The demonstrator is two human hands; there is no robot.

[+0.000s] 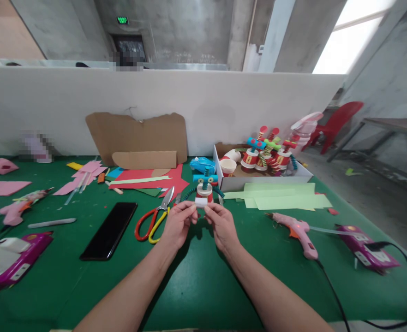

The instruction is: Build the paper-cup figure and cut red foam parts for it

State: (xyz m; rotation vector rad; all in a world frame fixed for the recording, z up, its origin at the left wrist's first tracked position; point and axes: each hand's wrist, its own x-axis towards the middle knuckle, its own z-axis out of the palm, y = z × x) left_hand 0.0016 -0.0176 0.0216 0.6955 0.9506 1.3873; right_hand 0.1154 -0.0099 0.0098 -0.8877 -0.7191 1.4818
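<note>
Between my two hands is a small white paper piece [201,202], perhaps rolled; I cannot make out its exact shape. My left hand [180,221] pinches its left end, and my right hand [221,224] pinches the right end. Just behind it stands a paper-cup figure [205,186] with a blue head, a coiled green spring on top and dark teal folded arms; its lower part is partly hidden by the white piece and my fingers. Scissors [157,216] with one red and one yellow handle lie beside my left hand.
A phone [109,230] and a pink glue gun [23,206] lie left; another glue gun [295,228] and a purple power strip [368,249] lie right. Behind are coloured paper [148,177], green sheets [283,196], cardboard [137,133] and a box [266,182] of similar figures.
</note>
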